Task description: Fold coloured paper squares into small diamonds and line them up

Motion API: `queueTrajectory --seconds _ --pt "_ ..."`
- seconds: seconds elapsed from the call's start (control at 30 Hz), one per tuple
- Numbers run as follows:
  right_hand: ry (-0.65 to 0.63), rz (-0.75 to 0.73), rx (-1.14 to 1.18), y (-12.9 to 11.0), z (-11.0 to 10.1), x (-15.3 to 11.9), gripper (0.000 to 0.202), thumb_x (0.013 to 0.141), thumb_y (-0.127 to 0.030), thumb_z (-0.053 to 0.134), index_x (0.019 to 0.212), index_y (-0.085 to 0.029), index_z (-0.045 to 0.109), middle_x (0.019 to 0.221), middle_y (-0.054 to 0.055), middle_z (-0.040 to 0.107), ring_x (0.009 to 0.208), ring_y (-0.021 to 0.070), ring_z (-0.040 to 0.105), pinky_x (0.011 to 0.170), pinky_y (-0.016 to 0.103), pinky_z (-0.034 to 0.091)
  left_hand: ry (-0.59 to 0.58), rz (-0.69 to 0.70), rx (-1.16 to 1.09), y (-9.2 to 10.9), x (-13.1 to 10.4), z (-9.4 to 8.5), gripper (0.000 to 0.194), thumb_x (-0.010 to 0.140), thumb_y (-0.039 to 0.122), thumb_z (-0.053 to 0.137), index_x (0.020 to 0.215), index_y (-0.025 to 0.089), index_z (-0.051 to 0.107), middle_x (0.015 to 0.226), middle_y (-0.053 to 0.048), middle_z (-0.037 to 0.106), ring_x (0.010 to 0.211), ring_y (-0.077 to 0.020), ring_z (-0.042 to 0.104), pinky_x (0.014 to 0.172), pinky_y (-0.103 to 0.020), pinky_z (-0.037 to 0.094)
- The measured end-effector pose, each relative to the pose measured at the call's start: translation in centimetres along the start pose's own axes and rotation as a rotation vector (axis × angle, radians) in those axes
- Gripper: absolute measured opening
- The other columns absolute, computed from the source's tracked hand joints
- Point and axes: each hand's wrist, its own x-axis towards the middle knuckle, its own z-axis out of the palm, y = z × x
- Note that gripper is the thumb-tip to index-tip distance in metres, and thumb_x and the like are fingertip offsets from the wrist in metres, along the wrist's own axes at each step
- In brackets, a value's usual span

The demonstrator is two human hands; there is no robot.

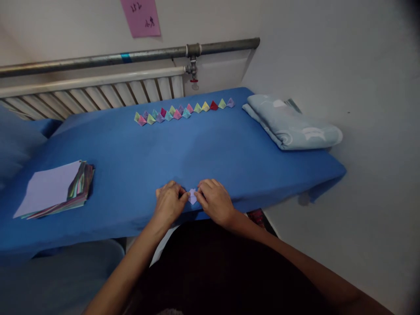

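Note:
A small piece of folded lilac paper (192, 197) lies between my two hands, close to the front edge of the blue-covered table (141, 157). My left hand (169, 201) pinches its left side between thumb and fingers. On the opposite side, my right hand (215, 200) grips the paper with thumb and curled fingers. Parts of the paper are hidden under the fingertips. Toward the back stand several small folded paper pieces (177, 114) in pink, green, yellow, red, blue and purple, set in staggered rows.
A stack of coloured paper sheets (49, 188), lilac on top, lies at the left. On the right rests a folded pale blue blanket (295, 124) against the wall. Behind the table are a white radiator (98, 94), a metal pipe (157, 53) and a pink note (141, 18).

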Motion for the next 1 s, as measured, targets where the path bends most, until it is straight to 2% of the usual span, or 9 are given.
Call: queueTrajectory --seconds 0.37,0.6,0.77,1.0 --pt "-0.021 0.099 0.062 -0.4 -0.4 0.4 0.019 0.088 -0.032 0.058 0.073 -0.021 0.054 0.084 0.002 0.063 0.083 0.0195 0.051 0.073 0.033 0.033 -0.062 -0.013 0.073 0.1 0.4 -0.4 0.019 0.084 0.031 0.055 0.074 0.018 0.065 0.086 -0.006 0.063 0.09 -0.0237 0.057 0.083 -0.041 0.038" --pt "-0.024 0.142 0.134 0.4 -0.3 0.8 0.012 0.081 -0.03 0.065 0.075 -0.022 0.06 0.105 0.002 0.064 0.097 0.0231 0.051 0.078 0.035 0.032 -0.07 -0.034 0.067 -1.1 0.7 -1.0 0.025 0.08 0.045 0.061 0.075 0.021 0.066 0.086 -0.005 0.06 0.092 -0.0259 0.055 0.08 -0.041 0.038" --pt "-0.042 0.159 0.189 1.0 -0.4 0.9 0.007 0.079 -0.023 0.066 0.074 -0.022 0.061 0.113 0.001 0.063 0.104 0.024 0.05 0.082 0.037 0.032 -0.14 -0.013 0.039 -1.5 1.3 -1.6 0.023 0.077 0.044 0.064 0.076 0.022 0.067 0.088 -0.004 0.06 0.093 -0.0246 0.055 0.081 -0.04 0.038" --pt "-0.052 0.157 0.175 0.8 -0.5 0.9 0.005 0.078 -0.021 0.065 0.075 -0.022 0.061 0.113 0.001 0.064 0.104 0.0251 0.05 0.083 0.038 0.032 -0.272 -0.007 0.191 -0.4 2.4 -2.9 0.026 0.077 0.046 0.061 0.071 0.021 0.065 0.091 -0.007 0.061 0.088 -0.0257 0.057 0.077 -0.039 0.039"
